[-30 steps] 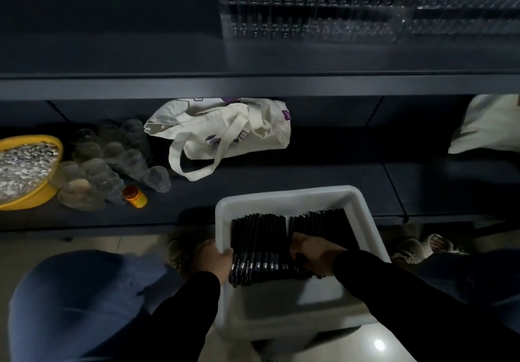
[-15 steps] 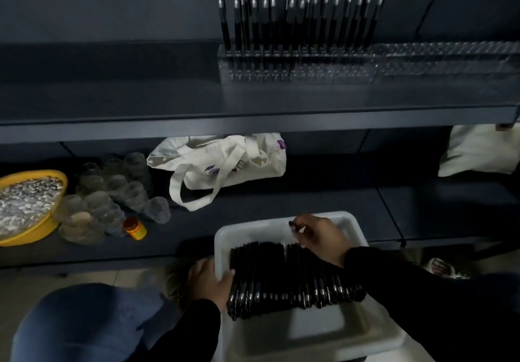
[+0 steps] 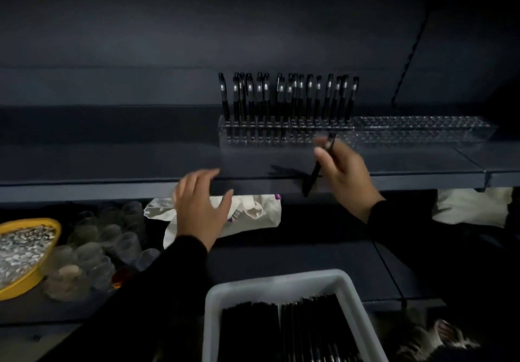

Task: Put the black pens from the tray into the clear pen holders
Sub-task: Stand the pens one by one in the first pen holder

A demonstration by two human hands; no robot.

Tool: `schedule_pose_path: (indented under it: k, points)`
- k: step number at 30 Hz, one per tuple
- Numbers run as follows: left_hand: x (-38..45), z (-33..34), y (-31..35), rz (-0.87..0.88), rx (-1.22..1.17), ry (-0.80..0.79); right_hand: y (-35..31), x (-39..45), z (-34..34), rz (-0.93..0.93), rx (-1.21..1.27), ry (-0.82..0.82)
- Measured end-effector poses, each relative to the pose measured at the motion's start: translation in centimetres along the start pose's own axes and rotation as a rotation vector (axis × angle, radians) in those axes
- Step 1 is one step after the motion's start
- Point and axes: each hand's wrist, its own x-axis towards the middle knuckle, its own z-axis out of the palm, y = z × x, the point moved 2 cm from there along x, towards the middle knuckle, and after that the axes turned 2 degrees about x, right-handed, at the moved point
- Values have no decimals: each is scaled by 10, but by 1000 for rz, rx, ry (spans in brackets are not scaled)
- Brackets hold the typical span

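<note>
Up at the shelf edge (image 3: pixel 112 184), right hand (image 3: pixel 342 173) pinching one black pen (image 3: pixel 319 164), left hand (image 3: pixel 201 207) spread empty — could miss a slot in the clear pen holder (image 3: pixel 408 131), what with dim light.

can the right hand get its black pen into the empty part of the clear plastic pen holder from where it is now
Probably yes. The right hand holds a black pen just in front of the clear plastic pen holder, whose right part stands empty, with nothing between them; the left hand hovers off to the side.
</note>
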Motion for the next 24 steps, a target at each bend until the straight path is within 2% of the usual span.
schedule_pose_path:
  k: [3, 6, 11, 15, 20, 24]
  points:
    - [58, 5, 13, -116, -5, -32, -22, 54, -2, -22, 10, 73]
    - [105, 20, 12, -207, -9, -141, -38, 99, -8, -45, -116, 87]
    - [121, 52, -12, -254, 41, -297, -35, 149, -2, -60, -193, 153]
    - [119, 59, -20, -245, 91, -297, -19, 157, 6, -73, -238, 88]
    - [121, 59, -17, -267, 88, -255, -18, 164, 10, -79, -177, 112]
    - [121, 58, -17, -270, 89, -245, -19, 160, 6, -93, -229, 77]
